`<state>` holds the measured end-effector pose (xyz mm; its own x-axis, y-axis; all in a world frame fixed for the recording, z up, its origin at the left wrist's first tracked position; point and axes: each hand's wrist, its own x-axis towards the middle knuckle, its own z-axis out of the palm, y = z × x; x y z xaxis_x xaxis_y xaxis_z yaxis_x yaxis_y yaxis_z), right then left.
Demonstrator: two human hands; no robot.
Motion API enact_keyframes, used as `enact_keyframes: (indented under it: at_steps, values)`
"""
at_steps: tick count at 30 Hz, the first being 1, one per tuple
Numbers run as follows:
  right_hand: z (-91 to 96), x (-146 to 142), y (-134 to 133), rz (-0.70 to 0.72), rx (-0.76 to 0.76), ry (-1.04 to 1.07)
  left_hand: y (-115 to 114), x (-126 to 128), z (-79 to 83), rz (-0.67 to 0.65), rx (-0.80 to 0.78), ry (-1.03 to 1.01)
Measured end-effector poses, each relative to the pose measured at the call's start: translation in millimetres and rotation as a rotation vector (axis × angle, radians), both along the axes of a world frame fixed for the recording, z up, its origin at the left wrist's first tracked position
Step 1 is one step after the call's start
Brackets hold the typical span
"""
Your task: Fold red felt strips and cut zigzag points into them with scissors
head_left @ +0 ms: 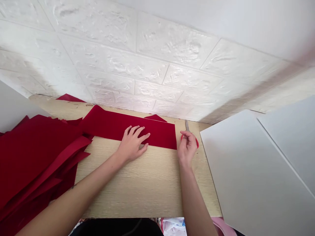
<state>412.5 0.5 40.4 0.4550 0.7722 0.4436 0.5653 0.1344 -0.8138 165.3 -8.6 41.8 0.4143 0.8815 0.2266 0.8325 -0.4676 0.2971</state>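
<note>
A long strip of dark red velvety fabric [157,131] lies flat across the wooden table. My left hand [133,142] rests on its near edge with the fingers spread. Just past the strip's right end, my right hand [186,147] is curled round the red handles of a pair of scissors [187,126]. The grey blades point away from me toward the wall, and the hand covers part of the handles. The strip's left end runs up to a heap of red fabric [36,157].
White boards [251,170] stand along the right side of the table [133,190]. At the back is a white brick-patterned wall [115,62]. Red scraps [156,118] lie near its foot. A pale panel [17,105] edges the left side.
</note>
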Motion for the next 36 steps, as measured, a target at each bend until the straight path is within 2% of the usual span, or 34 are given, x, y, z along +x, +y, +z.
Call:
enact_keyframes:
  at_steps: [3,5,10,13,19,36]
  values:
    - [5.6,10,-2,-0.052,-0.031,0.252,-1,0,0.5,0.006,0.000,-0.013]
    - [7.1,17,-4,-0.008,-0.086,0.243,-1,0,0.8,0.007,-0.004,-0.022]
    - [8.3,26,-12,0.321,-0.263,-0.236,-2,-1,1.7,0.010,-0.009,-0.019]
    - [5.4,28,-13,0.405,-0.278,-0.373,-2,-1,2.5,0.014,-0.011,-0.021]
    - [-1.7,32,-10,0.415,-0.237,-0.380,-2,-2,0.6,0.014,-0.033,-0.027]
    - [-6.6,36,-9,0.420,-0.161,-0.416,-1,-1,0.6,0.035,-0.025,-0.023]
